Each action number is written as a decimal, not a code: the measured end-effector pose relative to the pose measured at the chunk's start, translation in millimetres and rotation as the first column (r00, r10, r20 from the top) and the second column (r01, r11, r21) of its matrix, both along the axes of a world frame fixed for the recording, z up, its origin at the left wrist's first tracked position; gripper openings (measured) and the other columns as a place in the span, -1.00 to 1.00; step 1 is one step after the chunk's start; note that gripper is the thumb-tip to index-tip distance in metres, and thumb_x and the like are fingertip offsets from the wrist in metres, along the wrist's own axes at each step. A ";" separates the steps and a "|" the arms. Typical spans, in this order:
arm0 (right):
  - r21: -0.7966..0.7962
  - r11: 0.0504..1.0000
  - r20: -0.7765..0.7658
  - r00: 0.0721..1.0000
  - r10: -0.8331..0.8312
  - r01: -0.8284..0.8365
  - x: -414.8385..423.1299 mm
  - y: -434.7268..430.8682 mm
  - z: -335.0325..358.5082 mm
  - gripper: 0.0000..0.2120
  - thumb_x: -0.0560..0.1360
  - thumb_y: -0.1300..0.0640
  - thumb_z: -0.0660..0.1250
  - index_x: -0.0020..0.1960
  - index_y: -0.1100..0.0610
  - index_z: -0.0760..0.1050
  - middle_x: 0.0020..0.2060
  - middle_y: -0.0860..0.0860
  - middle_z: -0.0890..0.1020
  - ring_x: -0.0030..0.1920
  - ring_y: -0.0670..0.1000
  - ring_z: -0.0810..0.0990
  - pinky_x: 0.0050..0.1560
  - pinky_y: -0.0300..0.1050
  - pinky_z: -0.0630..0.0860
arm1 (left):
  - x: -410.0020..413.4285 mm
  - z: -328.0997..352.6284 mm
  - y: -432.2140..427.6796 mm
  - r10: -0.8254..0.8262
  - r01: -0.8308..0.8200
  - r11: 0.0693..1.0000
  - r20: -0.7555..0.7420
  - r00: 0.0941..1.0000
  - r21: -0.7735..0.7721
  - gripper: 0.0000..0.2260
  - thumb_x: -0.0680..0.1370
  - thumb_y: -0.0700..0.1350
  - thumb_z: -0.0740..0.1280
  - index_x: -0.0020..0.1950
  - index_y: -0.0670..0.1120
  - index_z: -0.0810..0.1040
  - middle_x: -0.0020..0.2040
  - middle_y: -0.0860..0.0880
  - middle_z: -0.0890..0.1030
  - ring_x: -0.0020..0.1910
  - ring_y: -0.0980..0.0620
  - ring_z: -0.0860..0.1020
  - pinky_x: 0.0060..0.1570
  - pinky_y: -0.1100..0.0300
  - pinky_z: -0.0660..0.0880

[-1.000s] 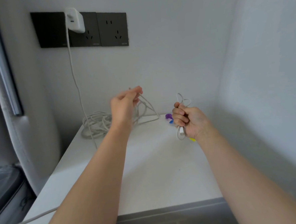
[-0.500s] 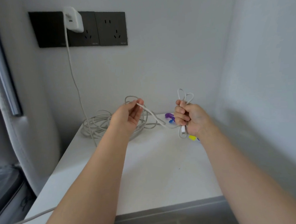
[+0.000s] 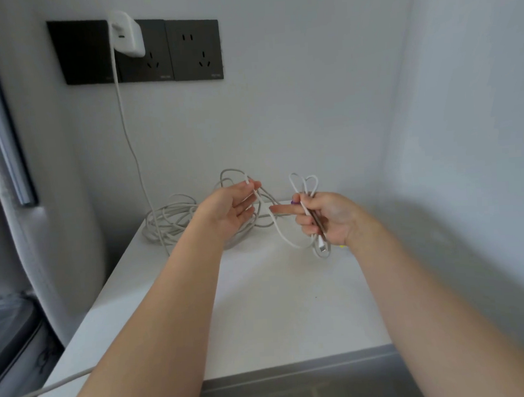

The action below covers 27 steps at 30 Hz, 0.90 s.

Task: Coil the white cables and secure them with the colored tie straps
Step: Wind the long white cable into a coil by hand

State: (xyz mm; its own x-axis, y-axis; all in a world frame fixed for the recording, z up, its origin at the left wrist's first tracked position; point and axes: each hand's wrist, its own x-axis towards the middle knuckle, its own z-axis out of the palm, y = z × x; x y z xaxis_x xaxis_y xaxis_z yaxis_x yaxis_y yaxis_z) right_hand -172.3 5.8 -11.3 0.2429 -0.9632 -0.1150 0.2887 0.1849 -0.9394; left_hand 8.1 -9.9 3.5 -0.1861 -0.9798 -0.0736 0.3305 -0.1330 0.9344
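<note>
My right hand [image 3: 323, 216] grips a folded bundle of white cable [image 3: 304, 185], index finger pointing toward my left hand [image 3: 232, 211], which is spread with a strand across its fingertips [image 3: 248, 200]. Behind them the loose cable heap [image 3: 176, 219] lies on the white table [image 3: 276, 305], a purple tie strap [image 3: 294, 202] just showing by my right knuckles, charger [image 3: 126, 34] plugged in above

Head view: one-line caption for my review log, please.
Right hand grips folded loops of white cable; its loose strand runs across the open left hand, above a white table.
</note>
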 end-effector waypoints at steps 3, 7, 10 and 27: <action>0.016 0.997 -0.004 0.997 0.077 -0.077 -0.7 2.3 -0.5 -0.76 0.64 0.23 0.00 -0.17 0.16 0.34 -0.03 0.23 0.62 -0.61 -0.10 0.33 -0.63 -0.29 0.26 | -0.2 -1.3 -1.4 -0.039 0.040 0.999 0.023 0.999 -0.030 -0.88 0.58 -0.28 0.21 0.05 -0.14 0.49 0.04 0.04 0.59 0.25 0.03 0.43 0.30 0.15 0.32; 0.015 0.989 -0.009 0.989 0.151 -0.150 -0.4 3.4 -0.8 -0.75 0.63 0.23 0.00 -0.17 0.15 0.35 0.00 0.22 0.61 -0.60 -0.11 0.32 -0.62 -0.30 0.26 | -1.3 -2.0 -0.3 -0.084 0.088 0.995 0.075 0.994 -0.047 -0.88 0.57 -0.30 0.21 0.02 -0.13 0.48 0.17 0.01 0.54 0.26 0.03 0.42 0.28 0.17 0.31; 0.007 0.980 -0.029 0.980 0.197 -0.197 0.6 4.3 -1.9 -0.76 0.62 0.24 0.02 -0.17 0.16 0.37 -0.05 0.23 0.65 -0.60 -0.11 0.32 -0.61 -0.29 0.27 | -2.5 -2.8 -1.6 -0.111 0.121 0.990 0.139 0.984 -0.068 -0.85 0.57 -0.32 0.20 -0.07 -0.11 0.49 0.17 0.02 0.53 0.26 0.05 0.41 0.36 0.14 0.26; 0.005 0.977 -0.180 0.961 0.209 -0.212 4.8 -3.6 -7.8 -0.74 0.64 0.23 0.00 -0.15 0.14 0.38 -0.45 0.00 0.52 -0.38 -0.03 0.55 -0.23 -0.16 0.53 | -6.1 -4.4 -5.5 -0.145 0.163 0.982 0.178 0.973 -0.092 -0.89 0.59 -0.16 0.21 -0.06 -0.09 0.51 0.02 0.00 0.59 0.20 0.02 0.46 0.37 0.08 0.23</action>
